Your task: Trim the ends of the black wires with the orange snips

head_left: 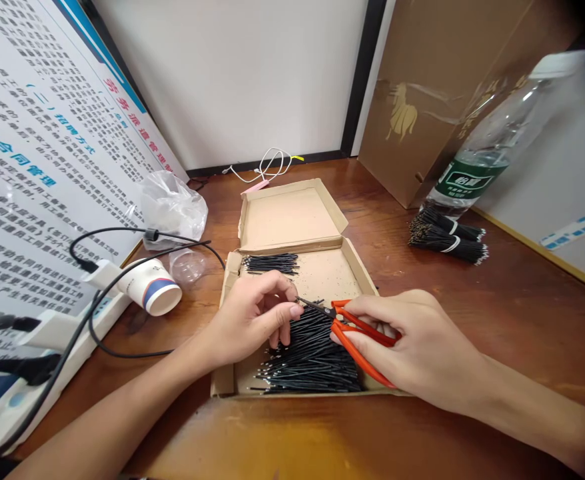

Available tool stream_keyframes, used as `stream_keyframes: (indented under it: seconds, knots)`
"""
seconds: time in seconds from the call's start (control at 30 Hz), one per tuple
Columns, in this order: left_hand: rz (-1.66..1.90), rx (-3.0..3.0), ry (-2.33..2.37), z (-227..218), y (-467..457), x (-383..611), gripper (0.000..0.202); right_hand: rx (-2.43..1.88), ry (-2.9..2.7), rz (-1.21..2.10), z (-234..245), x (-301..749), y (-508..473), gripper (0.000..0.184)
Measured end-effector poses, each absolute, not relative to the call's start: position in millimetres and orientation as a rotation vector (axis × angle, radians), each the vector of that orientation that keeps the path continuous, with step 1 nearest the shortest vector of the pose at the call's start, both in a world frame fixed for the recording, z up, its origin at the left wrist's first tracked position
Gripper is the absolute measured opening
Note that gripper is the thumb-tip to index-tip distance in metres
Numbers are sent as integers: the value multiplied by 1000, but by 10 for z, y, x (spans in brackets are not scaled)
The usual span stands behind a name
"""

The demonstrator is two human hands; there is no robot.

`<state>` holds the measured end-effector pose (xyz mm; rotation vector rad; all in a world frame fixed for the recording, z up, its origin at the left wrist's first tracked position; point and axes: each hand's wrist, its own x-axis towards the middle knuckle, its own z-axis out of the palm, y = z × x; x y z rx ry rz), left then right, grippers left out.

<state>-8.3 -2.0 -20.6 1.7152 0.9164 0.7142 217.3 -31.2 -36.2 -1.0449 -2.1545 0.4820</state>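
The right hand (417, 343) is gripping the red-handled snips (357, 351), its thumb and fingers wrapping around the handles, which are standing apart; the dark, slender blades are pointing toward the left hand (262, 317). That hand is curling its fingers loosely, the thumb and forefinger narrowing to a small gap right at the blade tips; whether they are pinching a wire there I cannot tell, since the spot is too small and partly hidden. Both hands are hovering over an open cardboard box (357, 267) that is lying on the brown table (267, 440). A large pile of black wires (317, 360) is filling the near part of the box, beneath the hands, while a smaller row of black wires (271, 264) is lying at its far left, beyond the left hand.
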Motion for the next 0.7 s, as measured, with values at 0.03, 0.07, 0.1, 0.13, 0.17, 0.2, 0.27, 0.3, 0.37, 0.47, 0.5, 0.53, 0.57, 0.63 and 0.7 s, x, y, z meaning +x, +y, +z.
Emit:
stream_keyframes:
  seconds: [0.03,0.07,0.1,0.13,0.17,0.2,0.27,0.3,0.37,0.47,0.5,0.53,0.57,0.63,0.7]
  knots:
    - [715,1714,913,-206,-19,-83,11,-1039,-2156,479,-363,2174,-310,14]
    - [717,1713,912,-205,-18,-82,12,-1034,-2155,476,-363,2174,-308,14]
    - [718,1712,910,-203,-17,-81,12,-1035,-2152,472,-362,2173,-308,15]
    - [719,1711,910,-201,-15,-80,12,-1045,-2143,466,-360,2172,-310,16]
    - [720,1710,909,-199,-14,-79,12,-1057,-2132,459,-357,2171,-313,17]
    - [720,1709,909,-198,-13,-78,13,-1070,-2121,453,-354,2171,-318,17]
    - [715,1706,909,-199,-13,-79,13,-1086,-2101,455,-349,2172,-329,15]
    - [712,1707,910,-201,-14,-80,13,-1086,-2100,465,-347,2172,-333,14]
    - [706,1708,916,-205,-15,-84,13,-1077,-2109,489,-344,2170,-336,13]
    - [701,1706,926,-209,-16,-91,13,-1071,-2132,500,-339,2160,-329,12]
    - [700,1703,927,-209,-15,-92,13,-1068,-2137,498,-338,2157,-325,12]
    - [698,1702,926,-210,-14,-92,14,-1065,-2142,494,-338,2155,-322,12]
    - [697,1701,925,-211,-13,-92,14,-1059,-2146,486,-338,2155,-320,12]
    - [698,1699,922,-211,-14,-87,13,-1045,-2154,459,-341,2156,-318,14]
    - [701,1703,918,-205,-19,-78,13,-1035,-2159,429,-341,2159,-317,16]
